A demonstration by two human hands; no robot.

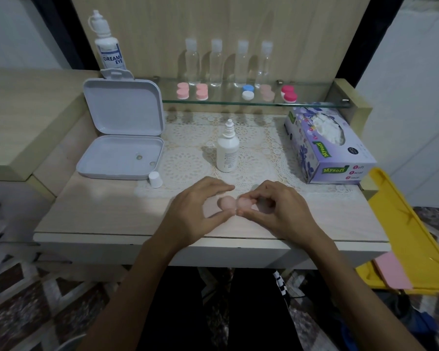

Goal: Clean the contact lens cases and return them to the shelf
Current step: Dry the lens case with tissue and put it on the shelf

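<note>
Both hands met over the near middle of the table (99,214), sharing one pale pink lens case (235,203). The left hand (195,214) curved its fingers and thumb round the case's left cup, and the right hand (276,211) pinched the right cup between thumb and curled fingers; the blur hid whether a cap was being turned. The case sat just above or on the tabletop; which of the two could not be told.

Just beyond the hands a small white bottle (227,150) stood upright on a lace mat (188,158), its nozzle bare. A white cap (155,179) stood to the near left of it, beside an open white box (122,138) whose lid leaned back against the wall. To the right lay a purple tissue box (325,148), tissue showing through its top.

Farther back, a glass shelf (314,103) carried five more cases in a row: two pink ones (183,90) (202,91) on the left, a blue-and-white one (248,91) in the middle, a pale pink one (267,92) and a red one (289,93) on the right. Behind them four clear bottles (228,63) stood upright. A larger bottle (107,44) labelled Dream Eye stood at the far left, behind the box lid. A yellow tray (401,224) leaned at the table's right edge.
</note>
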